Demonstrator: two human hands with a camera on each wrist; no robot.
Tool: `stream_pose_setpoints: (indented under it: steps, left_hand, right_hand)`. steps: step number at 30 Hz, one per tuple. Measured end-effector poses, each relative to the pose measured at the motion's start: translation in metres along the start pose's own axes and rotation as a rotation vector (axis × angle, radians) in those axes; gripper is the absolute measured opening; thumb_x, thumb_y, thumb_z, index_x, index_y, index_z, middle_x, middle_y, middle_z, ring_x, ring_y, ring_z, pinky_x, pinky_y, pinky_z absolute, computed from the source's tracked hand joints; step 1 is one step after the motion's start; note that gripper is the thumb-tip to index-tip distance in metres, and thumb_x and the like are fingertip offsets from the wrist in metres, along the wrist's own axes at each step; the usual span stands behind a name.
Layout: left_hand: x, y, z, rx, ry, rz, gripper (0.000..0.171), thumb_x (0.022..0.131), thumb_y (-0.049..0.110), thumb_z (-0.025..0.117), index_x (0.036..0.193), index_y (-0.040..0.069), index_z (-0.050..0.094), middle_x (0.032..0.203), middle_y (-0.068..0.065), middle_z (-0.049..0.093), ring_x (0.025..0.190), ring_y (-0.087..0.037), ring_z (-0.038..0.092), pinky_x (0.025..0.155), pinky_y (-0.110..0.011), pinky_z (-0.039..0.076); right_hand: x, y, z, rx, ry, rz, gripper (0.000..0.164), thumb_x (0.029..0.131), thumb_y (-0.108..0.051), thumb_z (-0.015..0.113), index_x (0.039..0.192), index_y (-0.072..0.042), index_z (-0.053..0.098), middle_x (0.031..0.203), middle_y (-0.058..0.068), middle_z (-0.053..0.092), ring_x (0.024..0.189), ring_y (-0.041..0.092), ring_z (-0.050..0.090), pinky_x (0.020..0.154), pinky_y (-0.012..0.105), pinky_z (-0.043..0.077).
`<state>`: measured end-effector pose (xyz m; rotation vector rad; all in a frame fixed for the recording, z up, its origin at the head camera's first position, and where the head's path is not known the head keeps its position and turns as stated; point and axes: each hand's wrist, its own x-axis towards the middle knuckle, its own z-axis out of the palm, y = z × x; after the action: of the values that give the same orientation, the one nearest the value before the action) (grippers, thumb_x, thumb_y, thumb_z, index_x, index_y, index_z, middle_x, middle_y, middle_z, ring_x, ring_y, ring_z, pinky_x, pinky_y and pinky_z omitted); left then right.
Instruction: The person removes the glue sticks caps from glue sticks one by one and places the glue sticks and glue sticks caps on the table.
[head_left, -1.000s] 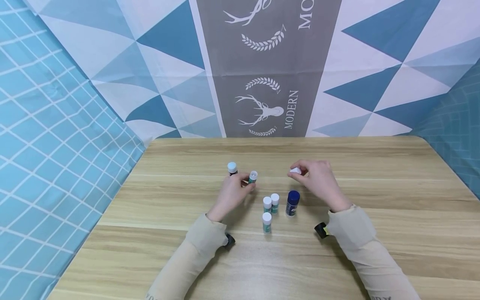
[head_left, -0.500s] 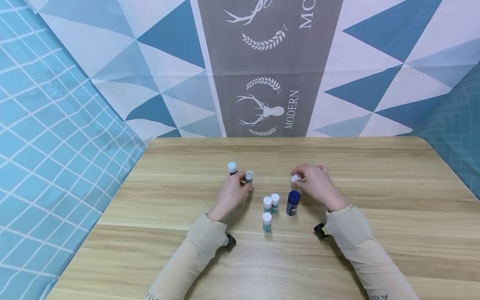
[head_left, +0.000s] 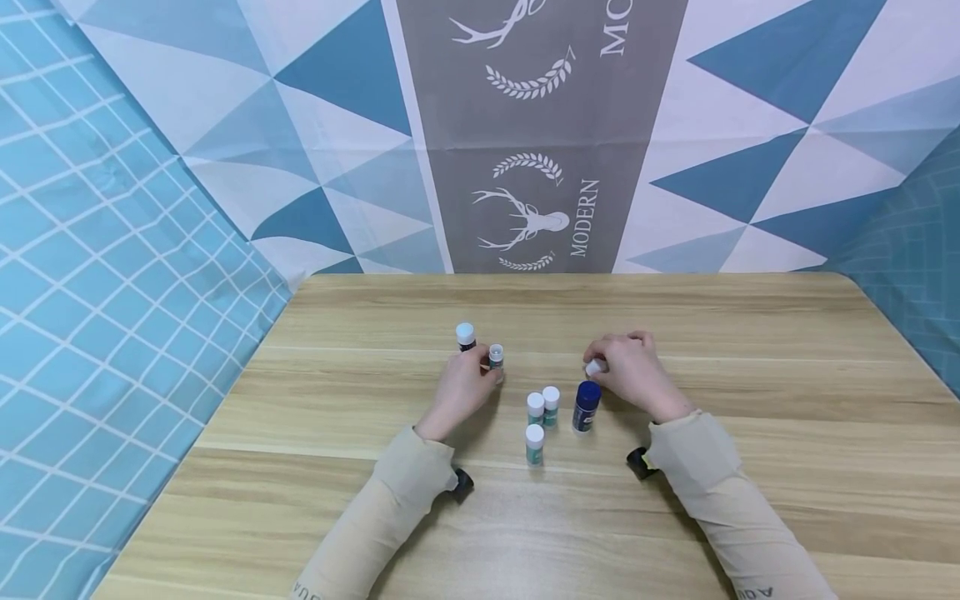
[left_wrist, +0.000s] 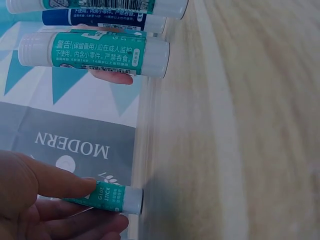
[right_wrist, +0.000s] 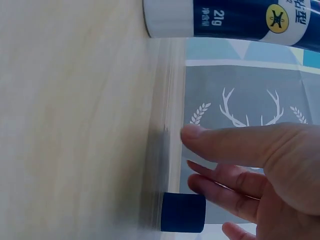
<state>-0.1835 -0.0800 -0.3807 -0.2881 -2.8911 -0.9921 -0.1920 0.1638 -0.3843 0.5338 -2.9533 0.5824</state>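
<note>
My left hand (head_left: 463, 382) grips a small glue stick (head_left: 496, 358) with a green label, upright, its cap off. In the left wrist view, this glue stick's white end (left_wrist: 132, 200) is close at the tabletop. My right hand (head_left: 633, 372) holds a small white cap (head_left: 595, 367) near the table, just behind a navy glue stick (head_left: 586, 407). The right wrist view hides that cap behind the thumb (right_wrist: 230, 142). Below my right fingers there, a dark blue cap (right_wrist: 183, 212) stands on the table; the hand hides it in the head view.
Three green-labelled glue sticks with white caps (head_left: 535, 446) stand between my forearms. A dark stick with a white top (head_left: 465, 335) is behind my left hand. The wooden table (head_left: 375, 308) ends at a patterned cloth backdrop (head_left: 525, 125).
My left hand has brought its glue stick slightly left and straightened it upright. My right hand has come lower and nearer to me, carrying the white cap toward the navy glue stick.
</note>
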Motion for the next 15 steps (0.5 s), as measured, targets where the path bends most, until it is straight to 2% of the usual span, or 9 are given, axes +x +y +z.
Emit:
stream_pose_setpoints:
  steps: [5, 15]
  left_hand:
    - [-0.0002, 0.0003, -0.0002, 0.007, -0.008, 0.002, 0.01, 0.08, 0.008, 0.064, 0.089, 0.004, 0.064, 0.09, -0.012, 0.068, 0.081, -0.023, 0.065, 0.069, -0.033, 0.052]
    - [-0.0001, -0.0018, 0.0016, 0.028, -0.017, 0.007, 0.011, 0.08, 0.008, 0.065, 0.09, 0.002, 0.064, 0.089, -0.013, 0.068, 0.079, -0.023, 0.065, 0.069, -0.034, 0.052]
  right_hand:
    - [0.0001, 0.0021, 0.0019, 0.002, -0.004, -0.013, 0.012, 0.075, -0.007, 0.071, 0.084, -0.012, 0.067, 0.087, 0.003, 0.065, 0.083, 0.024, 0.058, 0.094, 0.053, 0.02]
    - [0.0006, 0.0054, 0.0059, 0.02, -0.02, -0.028, 0.011, 0.076, -0.006, 0.07, 0.086, -0.011, 0.069, 0.088, 0.003, 0.065, 0.088, 0.026, 0.059, 0.094, 0.055, 0.02]
